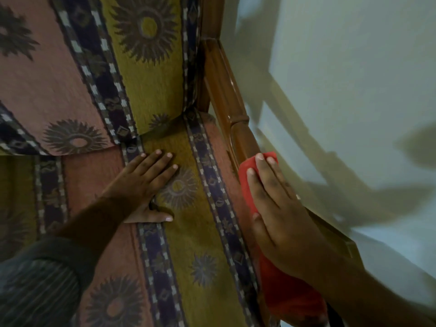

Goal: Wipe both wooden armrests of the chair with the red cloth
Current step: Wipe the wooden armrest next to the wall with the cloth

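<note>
The chair's right wooden armrest (226, 95) runs from the top centre down toward the lower right, glossy brown. My right hand (276, 208) lies flat on it, fingers together, pressing the red cloth (245, 175) onto the wood. More of the cloth hangs below my wrist at the lower right. My left hand (146, 185) rests palm down with fingers spread on the patterned seat cushion (188, 232), holding nothing. The other armrest is out of view.
The patterned backrest cushion (141, 67) fills the upper left. A pale wall (354, 90) stands right beside the armrest, with shadows across it. A dark striped sleeve (35, 286) shows at the lower left.
</note>
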